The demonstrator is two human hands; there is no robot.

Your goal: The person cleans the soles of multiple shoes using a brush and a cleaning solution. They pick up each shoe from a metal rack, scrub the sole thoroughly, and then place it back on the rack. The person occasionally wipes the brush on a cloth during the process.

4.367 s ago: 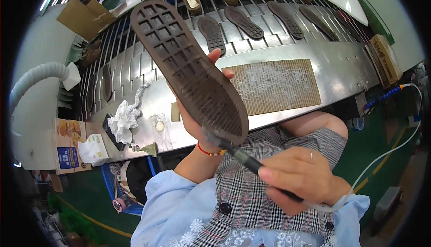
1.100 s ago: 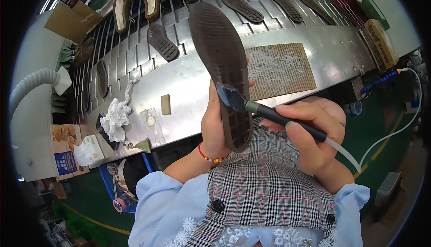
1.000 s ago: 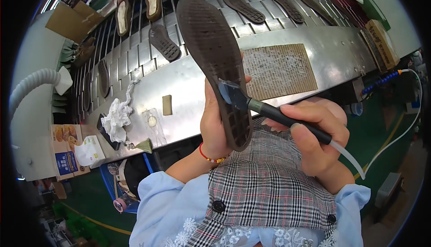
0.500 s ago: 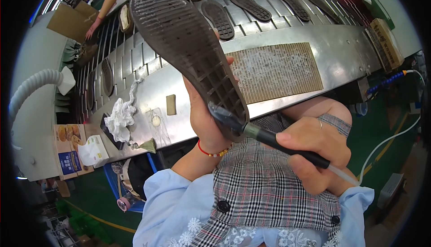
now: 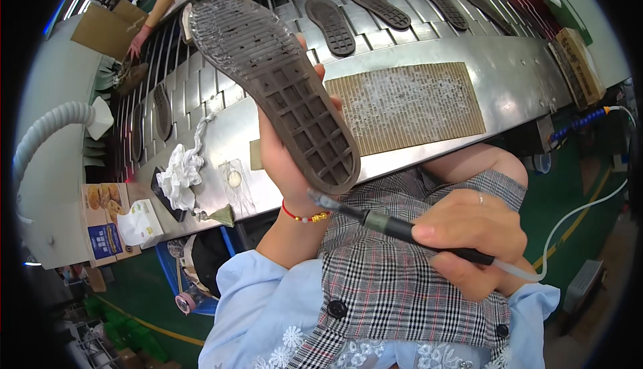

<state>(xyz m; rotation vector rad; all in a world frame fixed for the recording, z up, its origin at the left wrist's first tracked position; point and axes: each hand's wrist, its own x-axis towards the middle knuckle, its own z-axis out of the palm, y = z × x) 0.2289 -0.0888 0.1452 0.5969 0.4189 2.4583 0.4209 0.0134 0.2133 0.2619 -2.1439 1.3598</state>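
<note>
A dark brown shoe sole is held up in front of me, its gridded heel end toward me and its wet-looking, ridged toe end pointing to the far left. My left hand grips it from beneath, with fingertips showing at its right edge. In my right hand is a black glue brush with a translucent tube running from its back end. Its bristle tip hangs just below the heel, next to my left wrist, and appears apart from the sole.
Beyond the metal ledge, a slatted conveyor carries several soles and shoes. A corrugated cardboard piece with whitish residue lies on the ledge. Crumpled tissue, a small brush and a tissue pack are at left. Another person's hand reaches in far left.
The brush has come off the sole's heel and now sits a little nearer me and to the left. My left hand has shifted the sole slightly left, baring its whole heel grid.
</note>
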